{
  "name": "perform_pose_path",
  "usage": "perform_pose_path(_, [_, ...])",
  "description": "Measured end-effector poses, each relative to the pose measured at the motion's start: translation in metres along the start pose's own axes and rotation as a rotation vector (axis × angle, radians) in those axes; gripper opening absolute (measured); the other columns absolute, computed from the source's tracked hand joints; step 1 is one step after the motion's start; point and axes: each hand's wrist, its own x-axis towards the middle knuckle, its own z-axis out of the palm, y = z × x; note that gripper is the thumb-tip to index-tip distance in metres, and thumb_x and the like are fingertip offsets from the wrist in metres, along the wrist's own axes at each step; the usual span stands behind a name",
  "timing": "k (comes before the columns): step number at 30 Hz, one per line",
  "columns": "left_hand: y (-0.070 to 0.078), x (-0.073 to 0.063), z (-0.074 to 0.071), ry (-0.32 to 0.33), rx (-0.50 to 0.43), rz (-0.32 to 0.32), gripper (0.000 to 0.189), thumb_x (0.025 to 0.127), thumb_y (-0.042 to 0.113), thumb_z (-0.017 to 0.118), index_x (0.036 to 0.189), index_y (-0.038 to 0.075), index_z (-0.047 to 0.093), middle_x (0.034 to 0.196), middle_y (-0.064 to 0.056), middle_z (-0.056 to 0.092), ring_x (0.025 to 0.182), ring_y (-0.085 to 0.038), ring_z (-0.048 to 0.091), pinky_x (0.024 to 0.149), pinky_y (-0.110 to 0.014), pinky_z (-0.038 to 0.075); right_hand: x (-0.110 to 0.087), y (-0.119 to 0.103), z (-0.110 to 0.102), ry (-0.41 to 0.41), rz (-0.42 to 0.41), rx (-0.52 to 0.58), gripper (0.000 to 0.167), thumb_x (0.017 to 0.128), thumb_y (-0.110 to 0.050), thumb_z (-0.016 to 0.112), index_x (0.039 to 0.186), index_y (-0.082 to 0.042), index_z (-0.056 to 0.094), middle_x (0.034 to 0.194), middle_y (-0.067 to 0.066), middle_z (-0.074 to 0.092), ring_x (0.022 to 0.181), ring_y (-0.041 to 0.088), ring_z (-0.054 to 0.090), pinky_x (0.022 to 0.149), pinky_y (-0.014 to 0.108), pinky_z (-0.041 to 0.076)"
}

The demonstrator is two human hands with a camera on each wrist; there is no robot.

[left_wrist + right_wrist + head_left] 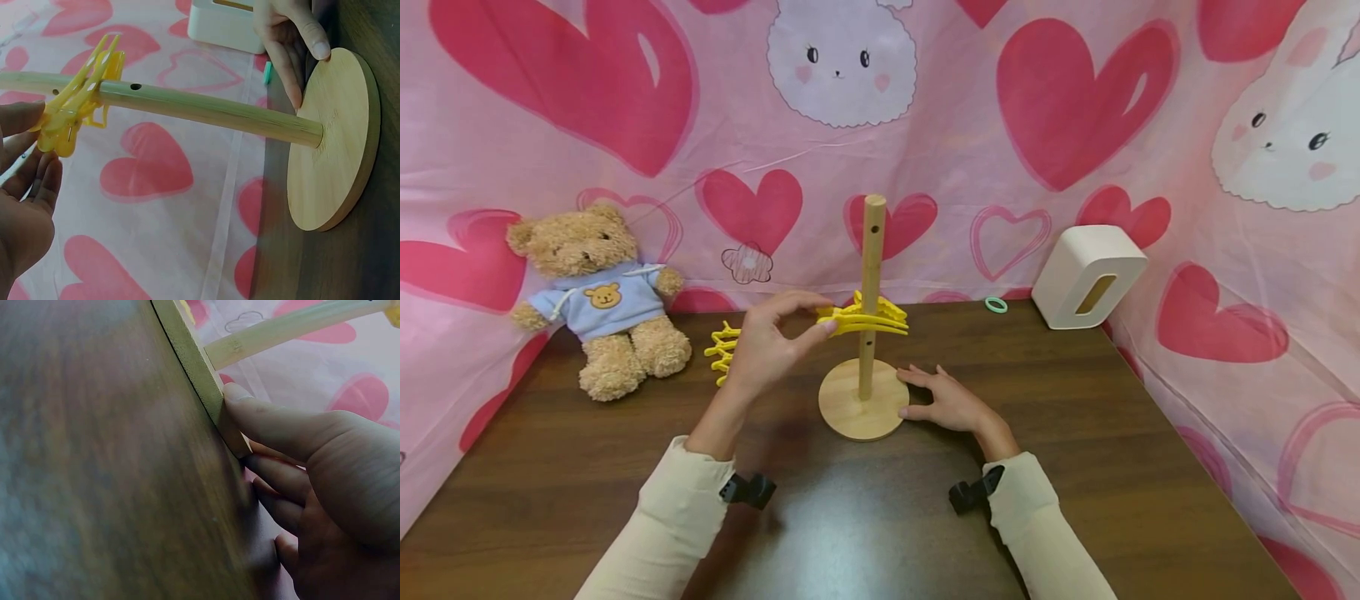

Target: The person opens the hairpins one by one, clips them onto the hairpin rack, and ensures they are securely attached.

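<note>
Grips: my left hand (767, 342) pinches one end of a yellow clip (62, 122) between thumb and fingertips, nearly closed; my right hand (951, 400) is spread, thumb and fingers touching the rim of the wooden base (842, 408) but not wrapped round it.
Dial: I take that round base as the clock, with 12 pointing away from me.
Bear: toward 10 o'clock, well apart from my left hand, a plush bear (610, 292) in a light blue hoodie leans by the pink heart-print cloth (925, 158).
More clips: between 9 and 10, other yellow clips (724, 346) lie beside my left hand, which partly hides them.
Clip on post: my pinched clip sits above the base, crossing the upright post (872, 267), parts in front and behind, between two dark holes. I cannot tell whether it bites the wood.
Right hand: at 3 o'clock.
Ring: at 2 o'clock, a mint-green ring (997, 311) lies near the cloth.
White box: also toward 2, farther out, a white box (1067, 267) with an oblong slot.
</note>
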Motion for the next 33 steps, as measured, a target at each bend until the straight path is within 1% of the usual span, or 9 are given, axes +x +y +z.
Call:
perform_pose_path(5, [0.0,-0.001,0.0,-0.014,-0.024,-0.006,0.029,0.082,0.002,0.083,0.11,0.001,0.076,0.104,-0.009,0.073,0.096,-0.02,0.06,0.09,-0.034,0.052,0.001,0.0,0.0,-0.002,0.008,-0.001,0.069,0.094,-0.028,0.075,0.151,-0.003,0.046,0.155,0.012,0.044,0.149,0.026,0.028,0.122,0.054,0.0])
perform_pose_path(8, [-0.001,-0.002,-0.002,-0.021,-0.059,-0.012,0.03,0.083,0.001,0.082,0.112,0.001,0.075,0.106,-0.009,0.072,0.097,-0.021,0.061,0.091,-0.039,0.054,0.0,0.0,0.0,-0.002,0.009,-0.001,0.069,0.093,-0.029,0.075,0.151,-0.003,0.046,0.155,0.012,0.044,0.149,0.026,0.029,0.122,0.054,0.0])
perform_pose_path(10, [-0.001,-0.002,-0.004,-0.024,-0.088,-0.013,0.031,0.084,0.0,0.081,0.114,0.001,0.074,0.108,-0.009,0.072,0.098,-0.022,0.061,0.092,-0.04,0.054,0.0,-0.001,0.0,-0.002,0.008,-0.002,0.069,0.093,-0.029,0.075,0.151,-0.003,0.047,0.155,0.012,0.044,0.149,0.027,0.029,0.122,0.054,0.0])
perform_pose_path(16, [-0.004,-0.004,-0.012,-0.033,-0.135,0.019,0.032,0.085,-0.003,0.079,0.116,0.0,0.073,0.112,-0.01,0.071,0.101,-0.027,0.063,0.093,-0.032,0.053,0.0,0.0,-0.001,-0.001,0.008,-0.004,0.069,0.093,-0.029,0.075,0.151,-0.004,0.046,0.155,0.012,0.044,0.149,0.027,0.029,0.122,0.054,0.0])
perform_pose_path(18, [-0.005,-0.005,-0.015,-0.036,-0.138,0.023,0.032,0.085,-0.004,0.079,0.116,-0.001,0.073,0.112,-0.011,0.071,0.101,-0.025,0.063,0.093,-0.029,0.053,0.0,0.0,-0.001,-0.001,0.008,-0.002,0.069,0.093,-0.029,0.075,0.151,-0.003,0.046,0.155,0.012,0.044,0.149,0.027,0.029,0.122,0.054,0.0])
perform_pose_path(21, [-0.007,-0.007,-0.02,-0.034,-0.116,0.007,0.032,0.086,-0.003,0.078,0.117,-0.001,0.072,0.114,-0.012,0.07,0.101,-0.019,0.063,0.092,-0.027,0.053,-0.001,0.0,-0.001,0.0,0.009,-0.001,0.069,0.093,-0.029,0.075,0.151,-0.003,0.046,0.155,0.012,0.044,0.149,0.027,0.029,0.122,0.054,0.001])
perform_pose_path(25, [-0.011,-0.011,-0.028,-0.02,-0.078,-0.036,0.033,0.087,0.0,0.078,0.12,-0.001,0.071,0.116,-0.012,0.07,0.102,-0.013,0.064,0.092,-0.027,0.053,-0.001,0.001,-0.002,0.0,0.009,-0.003,0.069,0.093,-0.03,0.075,0.151,-0.004,0.046,0.155,0.012,0.044,0.149,0.027,0.029,0.122,0.054,0.001])
perform_pose_path(29, [-0.019,-0.016,-0.038,-0.003,-0.047,-0.079,0.034,0.089,0.004,0.077,0.122,0.001,0.071,0.117,-0.013,0.07,0.103,-0.014,0.065,0.092,-0.025,0.052,-0.001,0.002,-0.002,0.003,0.006,-0.004,0.069,0.093,-0.03,0.075,0.151,-0.004,0.047,0.155,0.011,0.045,0.149,0.026,0.029,0.122,0.054,0.001])
perform_pose_path(33, [-0.028,-0.023,-0.055,0.018,0.024,-0.132,0.033,0.092,0.01,0.075,0.124,0.004,0.071,0.115,-0.009,0.07,0.103,-0.019,0.064,0.089,-0.021,0.051,-0.001,0.001,-0.001,-0.001,0.001,-0.004,0.069,0.094,-0.03,0.075,0.151,-0.004,0.046,0.155,0.011,0.044,0.15,0.026,0.028,0.122,0.054,0.001])
